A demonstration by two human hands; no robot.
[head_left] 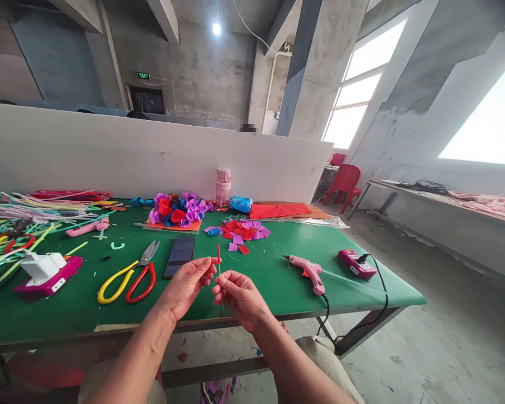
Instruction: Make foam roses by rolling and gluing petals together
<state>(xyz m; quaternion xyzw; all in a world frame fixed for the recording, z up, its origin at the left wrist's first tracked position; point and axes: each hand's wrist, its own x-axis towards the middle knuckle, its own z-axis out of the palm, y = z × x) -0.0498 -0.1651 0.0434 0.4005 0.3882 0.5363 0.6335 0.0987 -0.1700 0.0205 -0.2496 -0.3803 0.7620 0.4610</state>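
Above the table's front edge, my left hand [193, 279] pinches at a small red rolled piece [219, 253], which looks like paper around the top of a thin wire. Just below it, my right hand [238, 294] has its fingers closed on the thin wire [223, 306], which stands nearly upright. Beyond my hands lies a pile of red and purple paper petals [246, 229]. Finished-looking paper flowers [179, 212] in purple, red and blue are heaped farther left. A dark phone [179, 257] rests left of my hands.
Scissors [138, 275] with yellow and red handles lie open on the green table [273, 280]. A pink glue gun [307, 271] and a power strip [357, 264] with cords are at right. Coloured stems [37, 210] cover the left end. A pink bottle [223, 188] stands by the white board [151, 151].
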